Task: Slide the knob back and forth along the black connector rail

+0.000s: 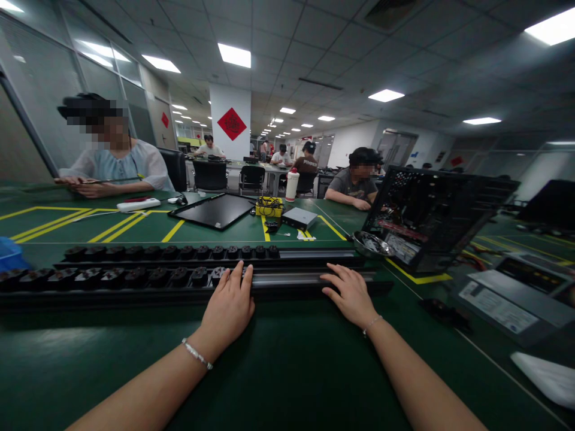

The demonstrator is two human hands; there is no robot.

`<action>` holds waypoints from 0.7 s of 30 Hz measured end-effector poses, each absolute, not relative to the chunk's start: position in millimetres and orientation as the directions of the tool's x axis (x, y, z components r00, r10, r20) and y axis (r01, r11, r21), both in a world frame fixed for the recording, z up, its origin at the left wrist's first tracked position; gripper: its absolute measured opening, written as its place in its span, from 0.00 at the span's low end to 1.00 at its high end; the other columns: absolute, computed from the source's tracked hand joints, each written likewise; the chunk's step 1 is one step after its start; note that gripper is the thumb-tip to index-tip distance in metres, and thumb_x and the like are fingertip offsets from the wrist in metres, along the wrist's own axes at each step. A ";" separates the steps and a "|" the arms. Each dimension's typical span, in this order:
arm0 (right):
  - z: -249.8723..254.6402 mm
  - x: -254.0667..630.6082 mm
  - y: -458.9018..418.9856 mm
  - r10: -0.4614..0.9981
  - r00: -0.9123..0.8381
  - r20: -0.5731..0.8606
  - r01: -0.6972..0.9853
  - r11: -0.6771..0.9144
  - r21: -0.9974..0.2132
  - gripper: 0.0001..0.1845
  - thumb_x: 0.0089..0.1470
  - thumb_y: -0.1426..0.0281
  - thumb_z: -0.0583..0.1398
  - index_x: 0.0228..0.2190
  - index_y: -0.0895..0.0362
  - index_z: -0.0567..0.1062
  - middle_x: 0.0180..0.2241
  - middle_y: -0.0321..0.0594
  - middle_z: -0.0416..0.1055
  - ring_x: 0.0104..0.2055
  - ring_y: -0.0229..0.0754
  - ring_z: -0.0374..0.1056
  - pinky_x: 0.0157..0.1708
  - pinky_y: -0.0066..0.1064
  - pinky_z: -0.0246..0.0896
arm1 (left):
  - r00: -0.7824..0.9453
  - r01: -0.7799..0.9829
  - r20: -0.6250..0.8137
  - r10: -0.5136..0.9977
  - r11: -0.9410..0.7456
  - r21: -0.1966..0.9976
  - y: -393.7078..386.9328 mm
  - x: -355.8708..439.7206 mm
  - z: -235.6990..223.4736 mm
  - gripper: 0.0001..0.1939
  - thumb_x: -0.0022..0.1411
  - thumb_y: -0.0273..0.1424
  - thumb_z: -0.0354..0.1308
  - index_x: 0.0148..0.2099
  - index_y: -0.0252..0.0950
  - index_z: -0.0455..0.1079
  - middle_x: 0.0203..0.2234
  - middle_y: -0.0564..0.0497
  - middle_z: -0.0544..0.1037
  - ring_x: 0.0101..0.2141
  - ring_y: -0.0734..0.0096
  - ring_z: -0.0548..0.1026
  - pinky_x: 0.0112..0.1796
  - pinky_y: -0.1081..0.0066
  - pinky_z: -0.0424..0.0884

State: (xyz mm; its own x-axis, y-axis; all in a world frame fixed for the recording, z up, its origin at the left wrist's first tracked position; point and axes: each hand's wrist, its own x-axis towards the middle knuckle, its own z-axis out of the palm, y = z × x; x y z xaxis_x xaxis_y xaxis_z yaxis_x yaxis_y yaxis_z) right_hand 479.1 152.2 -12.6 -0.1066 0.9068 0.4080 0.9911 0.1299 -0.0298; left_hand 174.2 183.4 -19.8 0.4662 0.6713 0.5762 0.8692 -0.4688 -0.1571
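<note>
Two long black rails lie side by side across the green table, each carrying a row of black socket modules. On the near rail point(287, 289), my left hand point(230, 299) rests with fingers spread, its fingertips at the last socket module point(217, 275) of the row. My right hand point(353, 294) reaches the same rail further right, fingers apart, over a stretch where the bare metal channel shows. Behind it runs the far rail point(321, 254), whose modules end near its middle. Neither hand is wrapped around anything.
At the right stand an open computer case point(442, 215) and a power supply unit point(507, 299). A metal bowl point(372, 244) of small parts sits by the rails' right end. Further back lie a flat black panel point(215, 211), a yellow basket point(269, 206) and a grey box point(300, 218). Co-workers sit opposite.
</note>
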 end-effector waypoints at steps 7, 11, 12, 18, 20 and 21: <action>-12.5 477.9 152.3 0.910 -0.100 0.402 0.990 0.131 -0.050 0.18 0.58 0.55 0.49 0.45 0.45 0.72 0.57 0.36 0.61 0.60 0.48 0.52 0.57 0.50 0.43 | 0.480 0.864 0.567 0.670 -0.475 -0.170 183.6 174.3 -20.2 0.28 0.58 0.28 0.45 0.61 0.23 0.55 0.57 0.31 0.63 0.58 0.54 0.60 0.57 0.56 0.56; -12.9 478.3 152.6 0.910 -0.097 0.402 0.991 0.127 -0.049 0.18 0.58 0.55 0.49 0.45 0.45 0.72 0.57 0.36 0.61 0.60 0.48 0.52 0.57 0.50 0.43 | 0.486 0.864 0.561 0.670 -0.465 -0.192 183.2 174.6 -19.8 0.28 0.58 0.28 0.45 0.61 0.24 0.54 0.57 0.31 0.63 0.58 0.54 0.60 0.57 0.55 0.56; -13.0 478.5 152.7 0.909 -0.099 0.404 0.991 0.129 -0.047 0.18 0.58 0.55 0.50 0.45 0.45 0.72 0.57 0.36 0.61 0.60 0.48 0.52 0.57 0.50 0.44 | 0.490 0.862 0.559 0.669 -0.466 -0.199 183.3 174.8 -19.9 0.28 0.58 0.28 0.45 0.61 0.24 0.54 0.57 0.32 0.62 0.59 0.54 0.60 0.57 0.55 0.56; -13.3 478.5 152.9 0.902 -0.106 0.419 0.989 0.138 -0.046 0.16 0.57 0.58 0.52 0.44 0.45 0.72 0.56 0.36 0.62 0.58 0.48 0.55 0.55 0.48 0.48 | 0.499 0.858 0.551 0.669 -0.470 -0.206 185.6 175.7 -23.6 0.29 0.57 0.26 0.46 0.62 0.25 0.53 0.58 0.32 0.61 0.59 0.55 0.58 0.57 0.57 0.57; -13.0 478.1 152.6 0.900 -0.108 0.422 0.989 0.139 -0.043 0.16 0.57 0.58 0.52 0.44 0.46 0.73 0.56 0.36 0.62 0.58 0.48 0.55 0.54 0.48 0.49 | 0.495 0.860 0.553 0.670 -0.468 -0.202 185.9 175.5 -24.7 0.30 0.57 0.26 0.46 0.62 0.25 0.52 0.58 0.33 0.61 0.59 0.55 0.59 0.57 0.58 0.57; -12.8 477.9 152.4 0.899 -0.110 0.424 0.989 0.140 -0.042 0.16 0.57 0.58 0.52 0.44 0.46 0.73 0.56 0.36 0.62 0.58 0.48 0.55 0.54 0.48 0.49 | 0.493 0.861 0.555 0.670 -0.468 -0.200 185.9 175.3 -25.0 0.30 0.57 0.27 0.46 0.62 0.25 0.52 0.58 0.33 0.61 0.59 0.55 0.59 0.57 0.58 0.57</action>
State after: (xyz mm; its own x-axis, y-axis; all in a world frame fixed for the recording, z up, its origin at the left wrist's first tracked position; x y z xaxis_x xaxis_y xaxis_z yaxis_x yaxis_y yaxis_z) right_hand 477.9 152.4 -12.8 -0.1098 0.8989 0.4242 0.9892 0.1405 -0.0416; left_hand 175.3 185.9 -25.0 0.4935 0.6695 0.5552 0.8606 -0.4683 -0.2002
